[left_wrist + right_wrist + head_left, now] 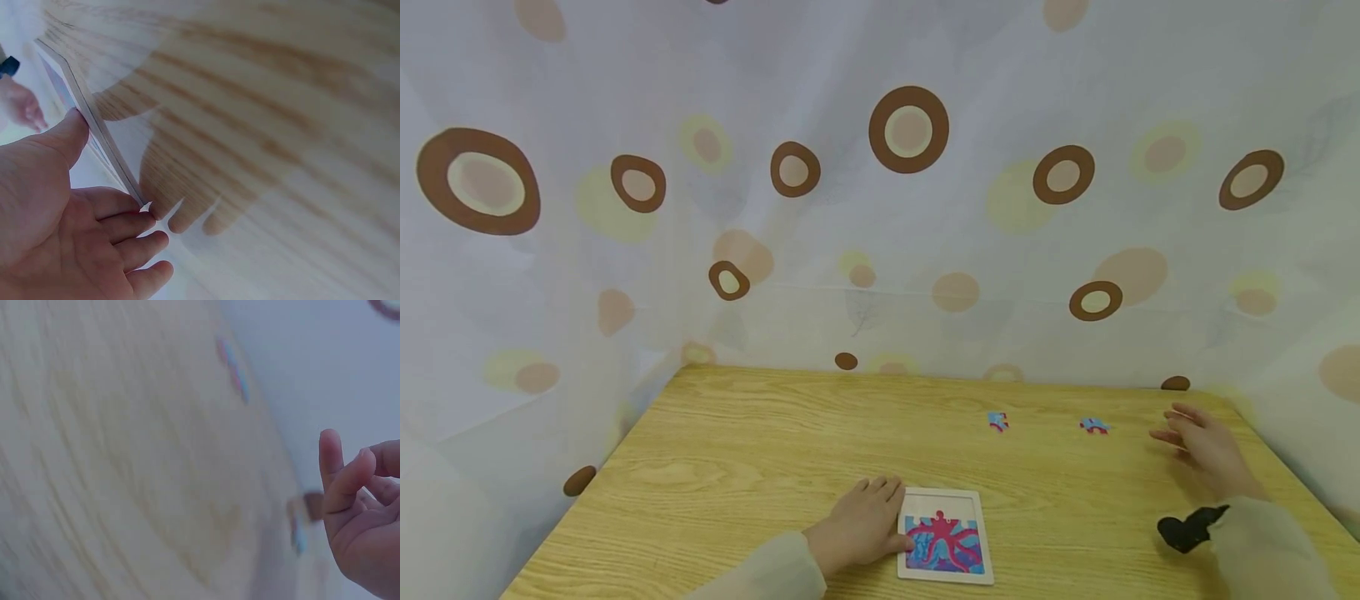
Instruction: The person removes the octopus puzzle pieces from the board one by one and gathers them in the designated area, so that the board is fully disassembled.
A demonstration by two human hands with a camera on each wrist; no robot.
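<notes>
- A person's left hand rests against the left edge of a white puzzle tray at the near side of a wood-grain table, thumb over the rim and fingers extended rather than wrapped around it.
- Inside the tray, joined pieces form a pink octopus on blue and purple, filling the near part; bare white backing shows along the far part.
- The person's right hand hovers at the table's far right, fingers loosely bent and gripping nothing.
- Just left of that hand, and apart from it, lies one loose blue-and-pink piece; a second loose piece lies farther left, also toward the far edge.
- A black device shows at the right wrist, beside a pale sleeve.
- A white sheet with brown, yellow and peach spots hangs behind the table.
</notes>
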